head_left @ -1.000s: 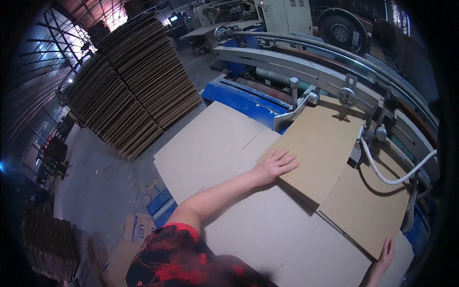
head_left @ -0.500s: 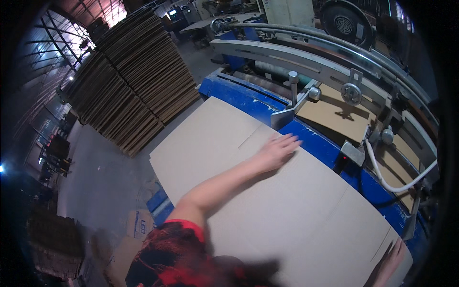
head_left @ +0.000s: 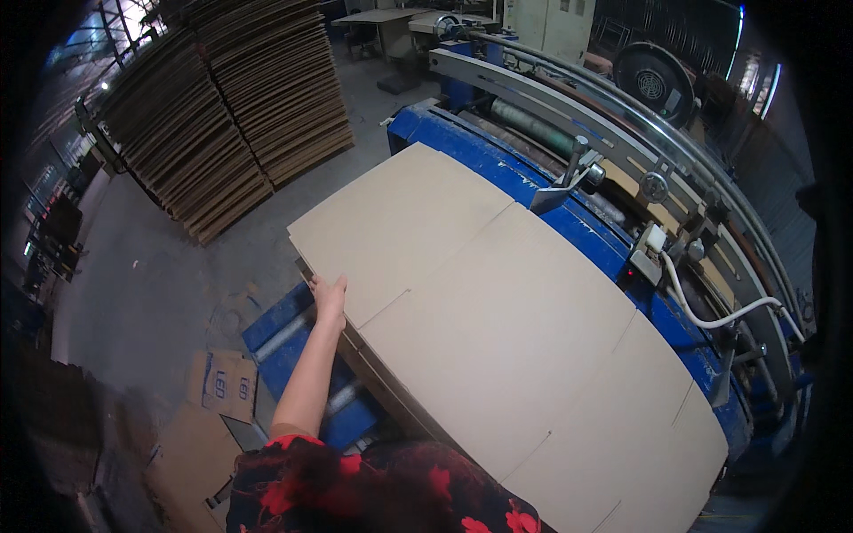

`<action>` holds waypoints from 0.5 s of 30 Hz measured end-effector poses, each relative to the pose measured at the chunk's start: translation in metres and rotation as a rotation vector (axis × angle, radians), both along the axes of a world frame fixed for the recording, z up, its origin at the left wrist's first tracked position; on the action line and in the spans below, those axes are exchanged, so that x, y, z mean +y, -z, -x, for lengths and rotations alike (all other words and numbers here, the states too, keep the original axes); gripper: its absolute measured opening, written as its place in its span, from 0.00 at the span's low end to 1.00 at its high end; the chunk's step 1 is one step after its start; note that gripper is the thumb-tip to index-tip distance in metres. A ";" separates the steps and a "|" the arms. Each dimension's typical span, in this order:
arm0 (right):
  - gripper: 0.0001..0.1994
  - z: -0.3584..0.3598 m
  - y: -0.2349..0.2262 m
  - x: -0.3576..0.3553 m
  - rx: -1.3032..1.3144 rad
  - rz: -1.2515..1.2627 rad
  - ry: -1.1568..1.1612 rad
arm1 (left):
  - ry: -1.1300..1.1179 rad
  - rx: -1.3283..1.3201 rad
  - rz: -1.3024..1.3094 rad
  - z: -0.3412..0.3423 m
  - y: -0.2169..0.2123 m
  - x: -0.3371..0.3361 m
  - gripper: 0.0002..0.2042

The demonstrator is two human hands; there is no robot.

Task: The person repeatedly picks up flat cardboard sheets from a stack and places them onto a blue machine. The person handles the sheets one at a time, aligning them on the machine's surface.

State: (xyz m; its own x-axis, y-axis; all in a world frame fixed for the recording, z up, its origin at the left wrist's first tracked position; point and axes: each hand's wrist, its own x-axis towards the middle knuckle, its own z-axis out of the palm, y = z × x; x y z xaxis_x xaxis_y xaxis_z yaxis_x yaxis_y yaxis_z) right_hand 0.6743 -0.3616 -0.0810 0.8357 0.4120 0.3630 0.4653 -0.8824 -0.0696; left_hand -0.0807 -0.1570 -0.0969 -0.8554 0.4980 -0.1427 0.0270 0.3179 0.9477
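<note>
A large tan cardboard sheet (head_left: 498, 293), slotted and creased, lies flat in front of a blue machine (head_left: 498, 169). Beneath its near edge the edges of more sheets show. My left hand (head_left: 329, 300) is at the sheet's near left edge, its thumb over the top and its other fingers partly hidden around the side. My right hand is out of view.
Along the machine run a steel rail, green roller (head_left: 533, 127), metal guide (head_left: 555, 195) and white cable (head_left: 724, 320). A tall cardboard stack (head_left: 222, 107) stands at the far left. Printed cardboard (head_left: 233, 384) lies on the floor beside blue framework (head_left: 289, 338).
My left hand has moved from the sheet's far edge back to its near left edge. My right hand has left the view. The machine's tan sheet shows less, and the view has shifted.
</note>
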 end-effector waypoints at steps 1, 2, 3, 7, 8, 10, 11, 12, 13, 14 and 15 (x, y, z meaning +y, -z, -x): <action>0.16 -0.003 0.000 0.002 0.033 0.024 0.074 | -0.038 0.057 0.119 -0.003 0.000 0.001 0.45; 0.15 -0.007 0.001 0.004 0.069 0.052 0.149 | -0.044 0.040 0.133 -0.004 -0.001 0.004 0.45; 0.15 -0.012 0.001 0.006 0.107 0.085 0.227 | -0.044 0.056 0.144 -0.006 -0.002 0.004 0.45; 0.23 -0.034 0.006 0.004 0.574 -0.330 0.202 | 0.006 0.049 -0.010 -0.004 0.002 0.002 0.45; 0.28 -0.037 0.003 -0.001 0.727 -0.747 0.176 | 0.022 0.039 -0.022 -0.001 0.004 0.001 0.42; 0.29 -0.037 -0.004 -0.006 0.749 -0.938 0.097 | 0.101 -0.118 -0.273 0.002 0.006 0.001 0.37; 0.28 -0.033 -0.009 -0.006 0.762 -1.152 -0.030 | 0.100 -0.137 -0.286 0.002 0.006 0.002 0.33; 0.27 -0.031 -0.021 -0.010 0.655 -1.115 -0.064 | 0.109 -0.138 -0.255 0.001 0.005 0.003 0.33; 0.27 -0.029 -0.031 -0.010 0.749 -1.280 -0.084 | 0.115 -0.134 -0.220 -0.001 0.001 0.003 0.31; 0.30 -0.026 -0.042 -0.012 0.667 -1.316 -0.194 | 0.125 -0.047 -0.117 -0.002 -0.006 0.004 0.31; 0.30 -0.024 -0.052 -0.013 0.629 -1.444 -0.193 | 0.119 0.066 0.000 -0.005 -0.013 0.003 0.32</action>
State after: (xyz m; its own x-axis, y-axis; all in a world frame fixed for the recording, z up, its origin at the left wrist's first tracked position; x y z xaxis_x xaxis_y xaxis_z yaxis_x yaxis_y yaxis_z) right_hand 0.6985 -0.3751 -0.0288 0.9754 0.1542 0.1575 0.1326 0.1601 -0.9781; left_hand -0.0756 -0.1542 -0.0839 -0.7975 0.5968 -0.0882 0.1264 0.3083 0.9429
